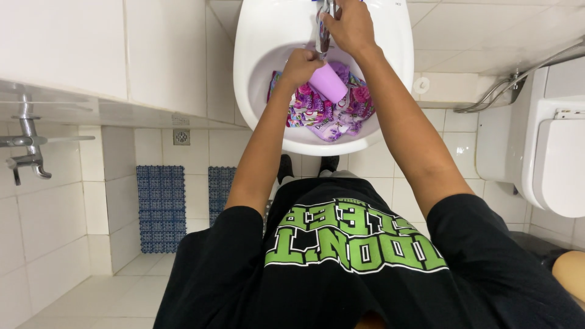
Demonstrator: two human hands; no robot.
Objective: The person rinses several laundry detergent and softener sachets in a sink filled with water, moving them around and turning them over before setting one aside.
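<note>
Head view, left to right: a metal wall tap [27, 146] juts from the tiled wall at the far left, and lower down two blue plastic floor mats [161, 207] lean against the tiles beside a small square drain grille [181, 136].

At the centre, the white sink [256, 55] sits straight ahead of me. My left hand [300, 66] is curled closed around the lilac plastic cup [329, 83], gripping it near its rim. The cup lies tilted, its long axis running from my left hand down and to the right, base pointing toward my body, just under the faucet [324, 27]. My right hand [348, 27] reaches farther forward and is wrapped on the faucet at the back of the basin, so my left hand is the nearer one to the cup.

Beneath the cup, flat sachets [332, 119] in purple and pink with flower pictures lie heaped in the bowl, overlapping, touching the cup's underside as far as I can tell.

At the right, a chrome hose [518, 79] runs along the wall to a white toilet [560, 158] with its lid down.
</note>
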